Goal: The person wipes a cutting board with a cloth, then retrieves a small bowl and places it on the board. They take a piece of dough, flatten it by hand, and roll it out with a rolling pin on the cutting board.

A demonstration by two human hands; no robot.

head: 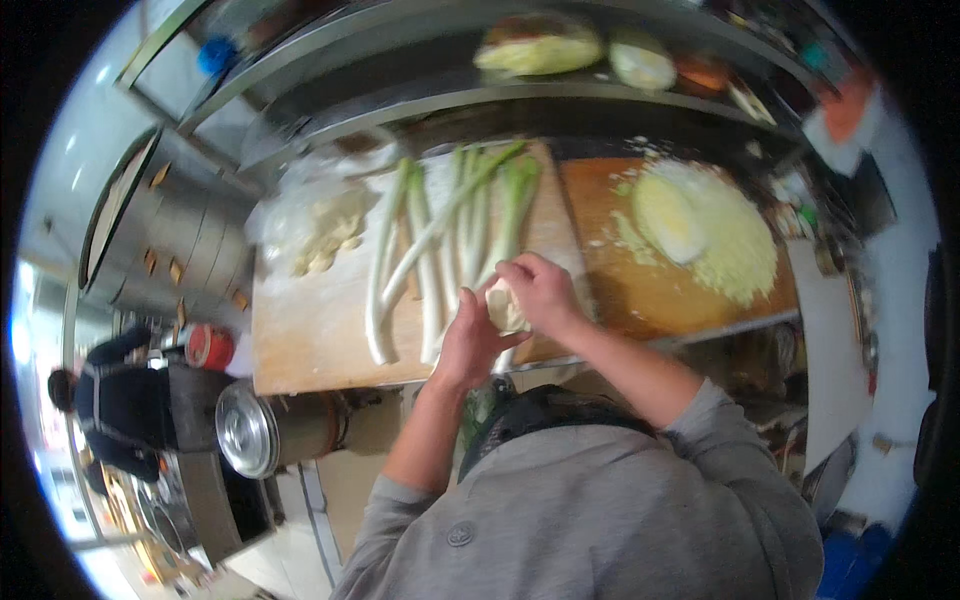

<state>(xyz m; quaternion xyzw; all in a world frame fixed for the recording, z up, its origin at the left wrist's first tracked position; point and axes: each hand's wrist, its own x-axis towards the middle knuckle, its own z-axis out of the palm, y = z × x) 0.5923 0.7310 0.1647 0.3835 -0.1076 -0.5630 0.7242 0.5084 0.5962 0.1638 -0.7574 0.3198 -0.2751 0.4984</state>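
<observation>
My left hand (471,341) cups a cream-coloured piece (504,307), rounded and hollow-looking, above the front of a pale wooden board (307,337). On its upper right side, the bent fingers of my right hand (538,292) grip the same piece. Blur hides whether it is dough or a vegetable. Long leek-like stalks (429,292), white below and green at the top, lie on the board behind and left of my hands, some crossing. A clear plastic bag (289,202) sits at the board's back left, with pale yellowish lumps (330,225) in and beside it.
An orange-brown cutting board (622,292) at right bears a cut cabbage half (664,217) and a heap of chopped cabbage (735,232). A metal shelf (420,105) runs behind, holding wrapped vegetables (540,52). A lidded metal pot (247,431) and another person (124,397) are at left.
</observation>
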